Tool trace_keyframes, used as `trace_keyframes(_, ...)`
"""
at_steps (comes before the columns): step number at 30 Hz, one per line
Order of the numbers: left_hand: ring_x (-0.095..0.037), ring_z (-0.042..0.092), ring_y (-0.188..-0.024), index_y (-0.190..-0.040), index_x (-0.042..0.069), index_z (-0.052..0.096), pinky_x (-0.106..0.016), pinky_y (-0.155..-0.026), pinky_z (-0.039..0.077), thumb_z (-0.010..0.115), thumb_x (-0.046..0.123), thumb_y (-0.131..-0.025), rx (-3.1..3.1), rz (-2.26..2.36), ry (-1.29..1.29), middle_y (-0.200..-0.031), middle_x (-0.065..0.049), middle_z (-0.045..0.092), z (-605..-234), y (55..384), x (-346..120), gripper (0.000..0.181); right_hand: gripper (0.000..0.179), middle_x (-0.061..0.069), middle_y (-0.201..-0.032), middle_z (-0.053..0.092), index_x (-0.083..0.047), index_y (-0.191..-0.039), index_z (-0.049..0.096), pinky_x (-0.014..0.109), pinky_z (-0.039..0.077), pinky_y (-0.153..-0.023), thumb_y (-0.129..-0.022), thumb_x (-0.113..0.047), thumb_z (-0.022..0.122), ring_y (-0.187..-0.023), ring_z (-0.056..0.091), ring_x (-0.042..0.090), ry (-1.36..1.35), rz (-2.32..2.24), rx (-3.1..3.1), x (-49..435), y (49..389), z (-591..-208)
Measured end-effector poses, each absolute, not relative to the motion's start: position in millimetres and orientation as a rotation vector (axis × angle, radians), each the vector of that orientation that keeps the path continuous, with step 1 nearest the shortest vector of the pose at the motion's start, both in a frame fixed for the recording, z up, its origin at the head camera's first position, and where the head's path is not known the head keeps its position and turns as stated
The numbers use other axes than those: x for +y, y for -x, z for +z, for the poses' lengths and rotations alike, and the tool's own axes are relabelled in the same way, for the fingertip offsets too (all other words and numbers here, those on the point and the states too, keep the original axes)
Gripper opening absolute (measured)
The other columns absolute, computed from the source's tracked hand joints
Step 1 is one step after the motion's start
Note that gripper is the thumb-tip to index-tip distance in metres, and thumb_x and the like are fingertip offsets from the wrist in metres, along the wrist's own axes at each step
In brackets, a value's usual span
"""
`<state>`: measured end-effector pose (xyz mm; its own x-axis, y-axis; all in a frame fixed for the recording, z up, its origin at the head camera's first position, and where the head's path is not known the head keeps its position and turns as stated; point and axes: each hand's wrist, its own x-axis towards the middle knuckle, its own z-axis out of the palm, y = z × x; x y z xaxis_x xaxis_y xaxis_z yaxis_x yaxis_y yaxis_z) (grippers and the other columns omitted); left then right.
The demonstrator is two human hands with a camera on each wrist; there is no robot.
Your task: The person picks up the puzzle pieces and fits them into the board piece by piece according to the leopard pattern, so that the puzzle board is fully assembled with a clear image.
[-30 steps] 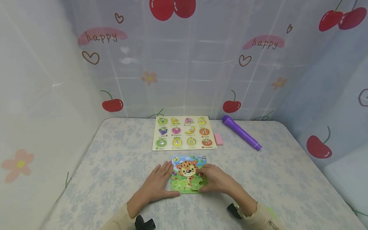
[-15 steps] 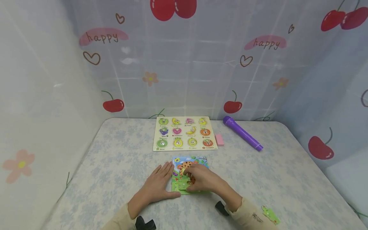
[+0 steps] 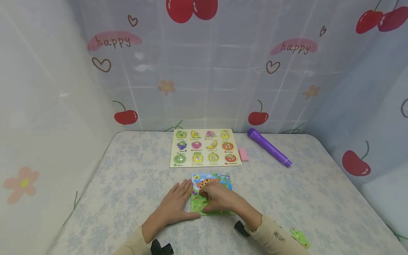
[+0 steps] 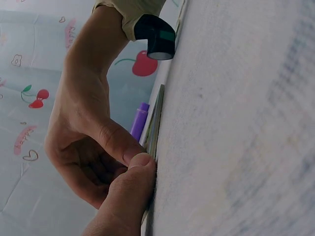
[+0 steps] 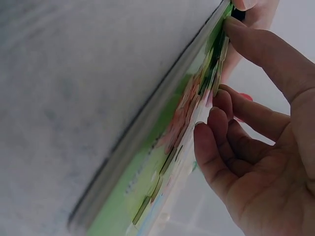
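Observation:
A small leopard jigsaw puzzle [image 3: 225, 178] lies on the table in front of the person. Along its left edge rests the left hand [image 3: 173, 202], fingers straight and the thumb at the lower left corner. Over the lower left of the picture, the right hand [image 3: 221, 197] pinches a green puzzle piece [image 5: 221, 69] between thumb and index finger. That piece is slightly tilted and close over the board in the right wrist view; its other fingers curl loosely. Much of the leopard is hidden beneath the right hand. A loose green puzzle piece [image 3: 300, 237] lies beside the right sleeve.
Behind the puzzle is a fruit peg board [image 3: 204, 165], with a pink block [image 3: 243, 155] at its right side. Farther right lies a purple toy microphone [image 3: 269, 147]. A curtain printed with cherries [image 3: 258, 118] stands along the table's back edge.
The right hand has moved left across the puzzle with the piece, from its lower right to its lower left. The loose piece by the sleeve has come into fuller view. The left hand stays put.

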<state>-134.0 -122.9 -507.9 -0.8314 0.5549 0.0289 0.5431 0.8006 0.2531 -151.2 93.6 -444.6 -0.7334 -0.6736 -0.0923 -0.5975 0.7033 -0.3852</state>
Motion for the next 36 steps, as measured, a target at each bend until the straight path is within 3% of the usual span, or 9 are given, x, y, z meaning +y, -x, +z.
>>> trace_keyframes(21, -0.023, 0.016, -0.152, -0.156, 0.007, 0.021, -0.047, -0.123, 0.019, 0.044, 0.085, -0.078, 2.916, 0.405, -0.881, -0.164, -0.007, 0.016, -507.0, 133.1, -123.0, 0.113, 0.055, -0.008, -0.088, 0.065, -0.009, -0.112, 0.071, 0.017, 0.048, -0.070, -0.067, -0.035, 0.090, -0.073, 0.052, 0.000, 0.938, -0.591, 2.604, 93.6, 156.9, -450.4)
trace_keyframes(36, -0.023, 0.016, -0.152, -0.156, 0.007, 0.021, -0.047, -0.123, 0.018, 0.046, 0.084, -0.077, 2.908, 0.410, -0.869, -0.164, -0.008, 0.017, -504.7, 134.1, -122.5, 0.113, 0.035, -0.005, -0.089, 0.069, -0.009, -0.105, 0.073, 0.016, 0.049, -0.067, -0.077, -0.026, 0.083, -0.074, 0.056, 0.001, 0.986, -0.608, 2.612, 96.2, 155.7, -448.8)
